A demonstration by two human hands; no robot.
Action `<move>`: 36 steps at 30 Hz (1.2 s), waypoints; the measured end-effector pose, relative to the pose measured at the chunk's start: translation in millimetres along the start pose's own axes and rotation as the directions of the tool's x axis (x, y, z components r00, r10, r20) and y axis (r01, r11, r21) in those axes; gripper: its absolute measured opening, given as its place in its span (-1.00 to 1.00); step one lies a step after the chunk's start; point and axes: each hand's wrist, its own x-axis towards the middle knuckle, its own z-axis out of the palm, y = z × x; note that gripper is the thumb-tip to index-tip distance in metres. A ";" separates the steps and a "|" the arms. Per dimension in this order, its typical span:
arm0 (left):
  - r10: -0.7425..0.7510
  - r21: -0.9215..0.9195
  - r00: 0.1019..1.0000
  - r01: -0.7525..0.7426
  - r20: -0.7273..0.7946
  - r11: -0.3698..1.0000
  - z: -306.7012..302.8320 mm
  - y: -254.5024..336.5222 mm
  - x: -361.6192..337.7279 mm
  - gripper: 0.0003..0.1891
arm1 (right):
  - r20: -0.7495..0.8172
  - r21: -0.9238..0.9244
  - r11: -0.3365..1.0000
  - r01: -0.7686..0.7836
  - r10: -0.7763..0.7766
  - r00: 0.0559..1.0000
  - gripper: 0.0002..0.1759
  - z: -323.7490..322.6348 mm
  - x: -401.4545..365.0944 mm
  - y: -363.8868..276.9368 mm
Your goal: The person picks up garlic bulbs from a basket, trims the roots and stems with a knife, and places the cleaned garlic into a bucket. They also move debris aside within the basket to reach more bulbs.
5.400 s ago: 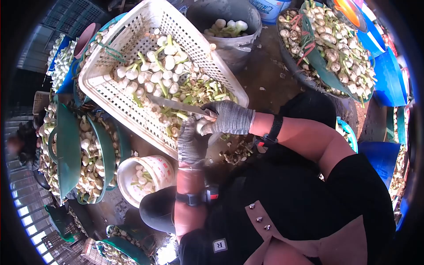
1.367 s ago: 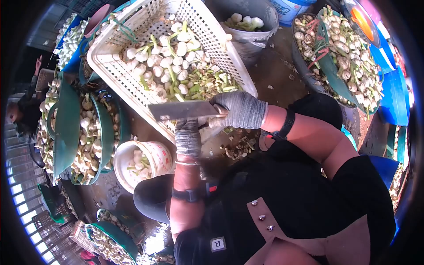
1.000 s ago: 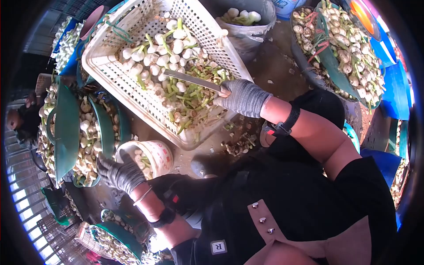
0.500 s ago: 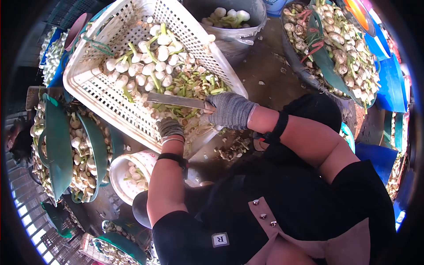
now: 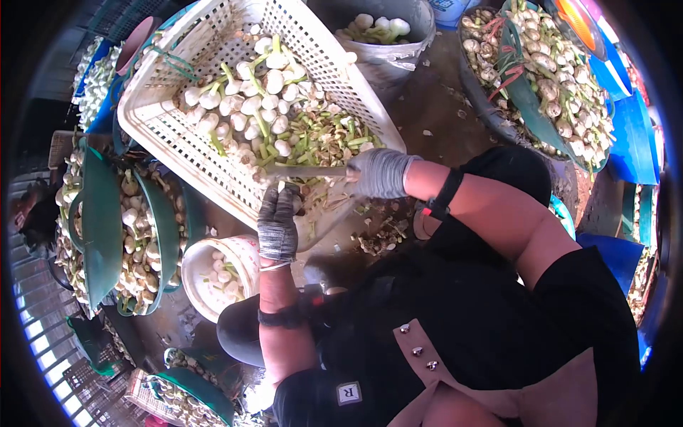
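Note:
My right hand (image 5: 380, 173), in a grey knit glove, is shut on the handle of a cleaver (image 5: 306, 171), whose blade lies level and edge-on over the near rim of the white plastic basket (image 5: 181, 160). My left hand (image 5: 277, 224), also gloved, grips a garlic bulb (image 5: 294, 189) right under the blade at that rim; the fingers hide most of the bulb. Inside the basket lie white garlic bulbs (image 5: 249, 107) and a heap of cut green stems (image 5: 320, 139).
A small white bucket (image 5: 245, 250) with trimmed garlic stands below my left hand. Beyond the basket is a grey bucket (image 5: 402, 53). Green bags of untrimmed garlic (image 5: 107, 220) fill the left, a full basin (image 5: 491, 114) the upper right. Another person (image 5: 35, 220) is at the far left edge.
My left hand went out to the lower left near the white bucket, then came back to the basket rim under the blade. The cleaver has turned edge-on and level.

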 end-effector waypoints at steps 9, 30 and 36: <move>0.308 0.682 0.936 -0.337 0.169 0.649 38.1 34.7 -18.9 -0.66 | -0.463 0.307 0.924 0.227 -0.063 0.884 -0.59 -43.1 -53.3 -149.6; 0.087 -0.113 0.977 -0.111 -0.194 0.987 45.9 10.5 -9.7 -0.62 | -0.419 0.268 0.915 0.301 -0.171 0.892 -0.73 -41.2 -71.5 -162.3; 0.381 0.511 0.913 -0.260 -0.147 0.819 8.8 3.5 -7.3 -0.63 | -0.550 -0.333 0.795 0.508 -0.601 0.580 -0.75 -36.0 -71.2 -159.6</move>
